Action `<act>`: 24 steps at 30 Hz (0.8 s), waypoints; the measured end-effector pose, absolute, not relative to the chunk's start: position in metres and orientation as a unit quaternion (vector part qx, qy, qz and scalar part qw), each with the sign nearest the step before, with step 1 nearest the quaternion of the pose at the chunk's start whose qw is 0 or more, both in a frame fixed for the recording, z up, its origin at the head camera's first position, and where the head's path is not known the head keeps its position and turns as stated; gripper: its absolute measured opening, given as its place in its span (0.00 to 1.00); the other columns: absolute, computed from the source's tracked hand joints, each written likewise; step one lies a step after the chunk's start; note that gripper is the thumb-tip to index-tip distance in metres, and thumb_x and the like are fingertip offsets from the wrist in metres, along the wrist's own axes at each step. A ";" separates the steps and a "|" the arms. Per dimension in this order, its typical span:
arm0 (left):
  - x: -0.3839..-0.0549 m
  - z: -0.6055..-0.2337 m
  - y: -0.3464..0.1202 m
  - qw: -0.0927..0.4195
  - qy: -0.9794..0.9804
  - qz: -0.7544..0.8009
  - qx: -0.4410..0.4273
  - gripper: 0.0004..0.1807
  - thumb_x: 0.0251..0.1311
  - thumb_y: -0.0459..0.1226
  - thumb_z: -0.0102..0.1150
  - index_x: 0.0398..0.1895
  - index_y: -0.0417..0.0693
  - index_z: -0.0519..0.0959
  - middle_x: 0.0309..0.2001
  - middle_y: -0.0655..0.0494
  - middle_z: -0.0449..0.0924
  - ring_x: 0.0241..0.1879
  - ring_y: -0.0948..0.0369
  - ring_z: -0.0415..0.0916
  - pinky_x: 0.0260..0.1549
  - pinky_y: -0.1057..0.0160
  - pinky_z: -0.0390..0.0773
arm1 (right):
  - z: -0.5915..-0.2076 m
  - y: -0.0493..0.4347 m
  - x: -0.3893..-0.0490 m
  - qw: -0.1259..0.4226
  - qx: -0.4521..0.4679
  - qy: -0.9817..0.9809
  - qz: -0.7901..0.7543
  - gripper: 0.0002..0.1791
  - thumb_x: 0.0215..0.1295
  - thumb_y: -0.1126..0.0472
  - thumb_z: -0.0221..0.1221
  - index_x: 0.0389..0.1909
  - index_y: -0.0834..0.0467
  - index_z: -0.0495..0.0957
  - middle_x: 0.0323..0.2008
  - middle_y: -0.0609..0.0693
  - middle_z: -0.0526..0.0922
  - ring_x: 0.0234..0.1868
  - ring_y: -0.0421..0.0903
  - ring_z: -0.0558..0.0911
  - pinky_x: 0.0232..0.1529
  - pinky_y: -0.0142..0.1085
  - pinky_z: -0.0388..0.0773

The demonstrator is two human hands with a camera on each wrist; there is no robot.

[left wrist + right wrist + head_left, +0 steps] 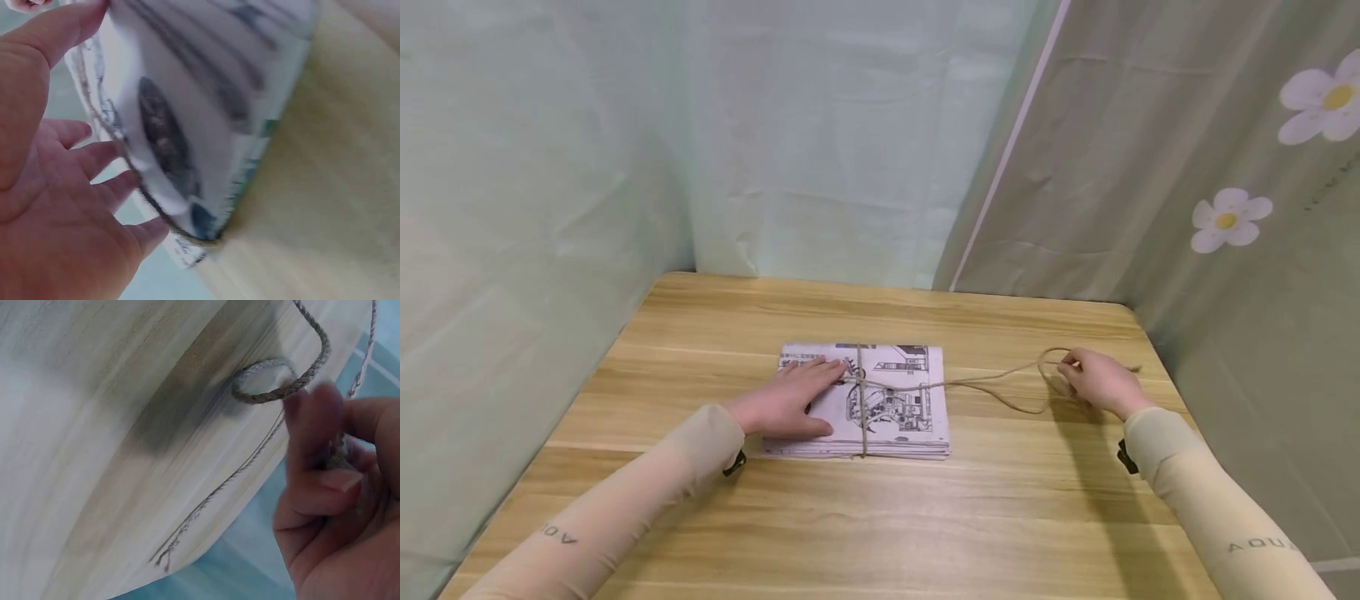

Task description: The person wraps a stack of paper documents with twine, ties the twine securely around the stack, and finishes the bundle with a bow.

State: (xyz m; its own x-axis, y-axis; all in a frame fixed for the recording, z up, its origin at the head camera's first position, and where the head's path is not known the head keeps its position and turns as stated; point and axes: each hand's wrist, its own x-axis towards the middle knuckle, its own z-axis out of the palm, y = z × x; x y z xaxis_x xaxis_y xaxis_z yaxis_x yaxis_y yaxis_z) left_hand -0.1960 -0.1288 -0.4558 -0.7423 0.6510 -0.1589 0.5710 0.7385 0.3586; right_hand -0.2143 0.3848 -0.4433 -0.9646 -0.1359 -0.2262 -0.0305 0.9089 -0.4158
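A stack of folded newspapers (917, 421) lies on the table with twine (862, 408) tied round it, crossing its top. My left hand (790, 398) rests on the stack's left part, fingers spread. In the left wrist view the twine (128, 164) runs over the newspaper (156, 56) close to those fingertips. Two strands lead right from the crossing to my right hand (1101, 383), which pinches the twine between thumb and fingers. The right wrist view shows a loop of twine (256, 397) by the right fingers (312, 431) and a frayed end over the table.
The wooden table (970, 517) has rounded far corners. Pale curtains (850, 150) hang behind it and at both sides, the right one printed with white flowers (1230, 219). The twine's tail (1131, 367) sticks out beyond the right hand.
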 end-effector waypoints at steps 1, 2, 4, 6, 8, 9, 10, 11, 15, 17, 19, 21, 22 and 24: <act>-0.195 -0.453 -0.127 0.140 0.922 0.144 0.330 0.55 0.61 0.55 0.69 0.82 0.45 0.50 0.80 0.43 0.50 0.78 0.41 0.45 0.73 0.36 0.43 | -0.443 0.386 -0.214 0.113 -0.041 0.970 -0.212 0.20 0.82 0.54 0.49 0.58 0.67 0.74 0.32 0.54 0.84 0.24 0.50 0.81 0.28 0.43 0.74; -0.195 -0.451 -0.126 0.141 0.922 0.144 0.329 0.55 0.61 0.55 0.68 0.82 0.45 0.50 0.80 0.43 0.50 0.78 0.41 0.45 0.73 0.36 0.43 | -0.442 0.386 -0.214 0.101 -0.037 0.969 -0.221 0.20 0.81 0.54 0.49 0.59 0.67 0.74 0.34 0.56 0.84 0.25 0.49 0.81 0.29 0.43 0.75; -0.194 -0.446 -0.120 0.141 0.923 0.139 0.329 0.54 0.62 0.57 0.67 0.82 0.46 0.50 0.80 0.42 0.50 0.78 0.41 0.45 0.74 0.37 0.43 | -0.441 0.386 -0.214 0.071 -0.030 0.969 -0.235 0.22 0.81 0.52 0.49 0.60 0.66 0.74 0.39 0.59 0.85 0.30 0.49 0.81 0.31 0.44 0.76; -0.191 -0.440 -0.114 0.135 0.922 0.133 0.336 0.52 0.64 0.57 0.65 0.83 0.47 0.50 0.80 0.42 0.50 0.78 0.41 0.46 0.74 0.37 0.43 | -0.439 0.385 -0.214 0.040 -0.024 0.968 -0.246 0.23 0.81 0.50 0.49 0.60 0.65 0.75 0.44 0.62 0.85 0.34 0.51 0.82 0.33 0.46 0.76; -0.189 -0.437 -0.105 0.127 0.920 0.125 0.350 0.51 0.65 0.57 0.64 0.83 0.48 0.50 0.79 0.42 0.51 0.78 0.42 0.47 0.74 0.38 0.43 | -0.437 0.384 -0.216 0.021 -0.017 0.966 -0.256 0.24 0.81 0.48 0.48 0.61 0.64 0.74 0.48 0.64 0.83 0.40 0.55 0.83 0.38 0.50 0.77; -0.187 -0.435 -0.101 0.125 0.917 0.123 0.358 0.50 0.66 0.57 0.63 0.83 0.48 0.50 0.79 0.42 0.51 0.78 0.42 0.47 0.74 0.38 0.43 | -0.436 0.384 -0.217 0.011 -0.015 0.967 -0.256 0.25 0.81 0.48 0.48 0.62 0.64 0.74 0.51 0.65 0.82 0.44 0.58 0.82 0.41 0.53 0.77; -0.184 -0.433 -0.096 0.123 0.914 0.122 0.367 0.50 0.66 0.57 0.63 0.83 0.48 0.51 0.79 0.42 0.52 0.78 0.43 0.47 0.74 0.38 0.44 | -0.436 0.383 -0.218 0.002 -0.012 0.967 -0.256 0.26 0.81 0.48 0.49 0.64 0.65 0.73 0.54 0.66 0.80 0.48 0.61 0.81 0.45 0.57 0.76; -0.182 -0.431 -0.091 0.120 0.911 0.120 0.376 0.49 0.67 0.57 0.62 0.83 0.49 0.51 0.79 0.42 0.52 0.78 0.43 0.47 0.74 0.38 0.44 | -0.436 0.383 -0.219 -0.004 -0.009 0.968 -0.252 0.27 0.80 0.48 0.49 0.65 0.65 0.72 0.57 0.67 0.78 0.52 0.65 0.79 0.48 0.60 0.75; -0.170 -0.427 -0.071 0.115 0.893 0.112 0.420 0.47 0.69 0.56 0.60 0.83 0.51 0.51 0.80 0.44 0.52 0.78 0.43 0.47 0.74 0.39 0.46 | -0.434 0.383 -0.221 -0.017 -0.001 0.971 -0.238 0.26 0.79 0.53 0.49 0.67 0.66 0.70 0.64 0.69 0.72 0.62 0.71 0.70 0.58 0.66 0.68; -0.164 -0.426 -0.063 0.108 0.883 0.106 0.445 0.46 0.69 0.56 0.59 0.83 0.51 0.52 0.80 0.44 0.53 0.78 0.43 0.48 0.74 0.39 0.47 | -0.434 0.385 -0.221 -0.017 0.005 0.972 -0.234 0.24 0.79 0.55 0.48 0.65 0.66 0.72 0.62 0.69 0.73 0.60 0.70 0.72 0.56 0.65 0.69; -0.159 -0.426 -0.056 0.104 0.873 0.101 0.466 0.44 0.70 0.55 0.58 0.82 0.50 0.53 0.79 0.45 0.54 0.78 0.44 0.49 0.74 0.38 0.48 | -0.435 0.389 -0.221 -0.010 0.012 0.971 -0.238 0.21 0.78 0.57 0.47 0.62 0.66 0.74 0.59 0.68 0.76 0.56 0.67 0.75 0.52 0.63 0.72; -0.154 -0.427 -0.051 0.100 0.865 0.094 0.483 0.43 0.71 0.55 0.58 0.81 0.49 0.56 0.79 0.45 0.55 0.77 0.44 0.51 0.74 0.39 0.50 | -0.437 0.393 -0.220 0.007 0.014 0.971 -0.239 0.20 0.78 0.57 0.48 0.58 0.65 0.77 0.55 0.67 0.79 0.52 0.65 0.78 0.48 0.60 0.73; -0.151 -0.427 -0.048 0.100 0.862 0.089 0.490 0.42 0.71 0.55 0.57 0.81 0.49 0.56 0.79 0.45 0.56 0.77 0.44 0.51 0.74 0.39 0.50 | -0.439 0.394 -0.220 0.020 0.010 0.970 -0.241 0.19 0.78 0.57 0.49 0.57 0.66 0.77 0.53 0.66 0.80 0.50 0.63 0.79 0.47 0.59 0.73; -0.147 -0.428 -0.043 0.104 0.856 0.080 0.500 0.41 0.72 0.55 0.57 0.81 0.50 0.57 0.79 0.46 0.56 0.77 0.45 0.52 0.74 0.40 0.51 | -0.444 0.396 -0.221 0.052 -0.002 0.969 -0.243 0.18 0.78 0.56 0.51 0.54 0.66 0.78 0.50 0.65 0.82 0.48 0.62 0.80 0.47 0.58 0.74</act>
State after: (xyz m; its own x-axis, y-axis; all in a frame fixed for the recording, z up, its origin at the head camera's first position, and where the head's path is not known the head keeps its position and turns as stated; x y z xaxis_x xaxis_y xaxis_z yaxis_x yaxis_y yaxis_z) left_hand -0.1472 -0.0435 -0.4276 -0.4780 0.8729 -0.0979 0.8397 0.4868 0.2405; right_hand -0.2210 0.3962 -0.4442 -0.9946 -0.0285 -0.0998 0.0220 0.8818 -0.4710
